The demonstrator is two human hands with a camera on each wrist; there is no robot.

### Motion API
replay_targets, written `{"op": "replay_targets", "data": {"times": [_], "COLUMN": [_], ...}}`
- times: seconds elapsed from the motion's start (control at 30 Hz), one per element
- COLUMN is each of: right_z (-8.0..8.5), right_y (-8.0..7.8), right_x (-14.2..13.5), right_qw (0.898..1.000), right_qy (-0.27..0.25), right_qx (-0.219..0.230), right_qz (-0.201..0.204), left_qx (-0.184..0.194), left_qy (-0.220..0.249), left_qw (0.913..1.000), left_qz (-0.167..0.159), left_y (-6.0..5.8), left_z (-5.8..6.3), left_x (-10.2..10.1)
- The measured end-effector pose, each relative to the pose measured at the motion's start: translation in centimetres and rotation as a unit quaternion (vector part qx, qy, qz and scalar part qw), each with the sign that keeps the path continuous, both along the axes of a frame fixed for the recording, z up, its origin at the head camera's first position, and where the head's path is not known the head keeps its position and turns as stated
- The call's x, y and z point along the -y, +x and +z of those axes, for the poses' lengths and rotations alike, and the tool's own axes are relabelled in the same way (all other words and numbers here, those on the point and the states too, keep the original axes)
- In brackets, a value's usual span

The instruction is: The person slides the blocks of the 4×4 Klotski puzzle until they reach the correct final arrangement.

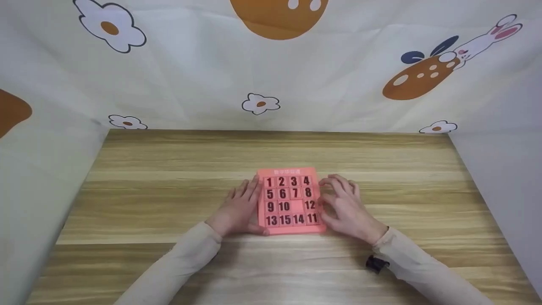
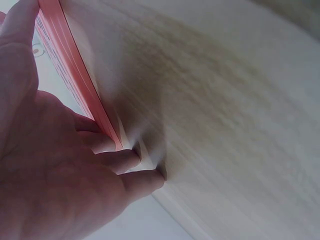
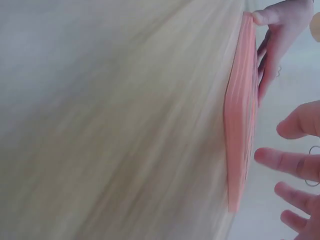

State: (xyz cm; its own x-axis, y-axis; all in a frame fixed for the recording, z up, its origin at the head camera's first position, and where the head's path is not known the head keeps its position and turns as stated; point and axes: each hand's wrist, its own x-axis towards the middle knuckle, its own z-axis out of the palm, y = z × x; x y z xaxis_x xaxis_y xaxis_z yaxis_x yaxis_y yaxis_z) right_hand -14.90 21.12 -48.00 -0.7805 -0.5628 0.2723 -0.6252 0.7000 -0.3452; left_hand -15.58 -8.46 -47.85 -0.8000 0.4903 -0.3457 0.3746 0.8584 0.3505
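Note:
A pink number slide puzzle [image 1: 297, 206] lies flat on the wooden table, with black numbers on its tiles. Its bare slot is in the third row, between the 10 tile [image 1: 284, 206] and the 12 tile [image 1: 310, 205]. My left hand [image 1: 239, 209] holds the frame's left side, thumb at the near corner and fingers along the edge. Over the right edge, my right hand [image 1: 349, 209] hovers with spread, slightly bent fingers. In the right wrist view those fingers [image 3: 290, 164] stand apart from the puzzle [image 3: 240, 115], holding nothing.
The wooden table [image 1: 169, 156] reaches back to a pale cloth wall [image 1: 203, 63] printed with flowers and a rabbit. Similar pale walls stand at both sides. A dark object [image 1: 376, 264] sits by the right sleeve's cuff.

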Motion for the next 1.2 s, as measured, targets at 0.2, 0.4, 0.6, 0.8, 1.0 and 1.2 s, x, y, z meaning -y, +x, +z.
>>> {"op": "replay_targets", "data": {"times": [0.2, 0.4, 0.6, 0.8, 1.0, 1.2], "right_z": [-0.5, -0.5, -0.4, -0.7, -0.5, -0.6], "right_y": [0.2, 0.0, -0.3, -0.1, 0.2, -0.2], "right_x": [-0.4, -0.7, -1.1, -0.3, 0.0, -0.4], "right_qw": [0.997, 0.988, 0.99, 0.988, 0.985, 0.99], "right_qy": [0.02, -0.015, 0.004, 0.019, 0.02, 0.006], "right_qx": [0.038, 0.043, 0.02, 0.007, -0.005, -0.042], "right_qz": [0.067, 0.145, 0.139, 0.154, 0.171, 0.133], "left_qx": [-0.001, 0.008, 0.005, 0.003, 0.002, 0.003], "left_qy": [-0.002, 0.0, -0.001, -0.003, 0.001, 0.004], "left_qw": [1.0, 1.0, 1.0, 1.0, 1.0, 1.0], "left_qz": [-0.003, 0.0, 0.002, 0.002, 0.001, -0.003], "left_y": [0.0, 0.0, 0.0, 0.0, 0.1, 0.2], "left_z": [0.0, 0.0, 0.1, 0.1, 0.2, 0.2], "left_x": [-0.1, -0.1, -0.1, 0.0, 0.1, 0.1]}}
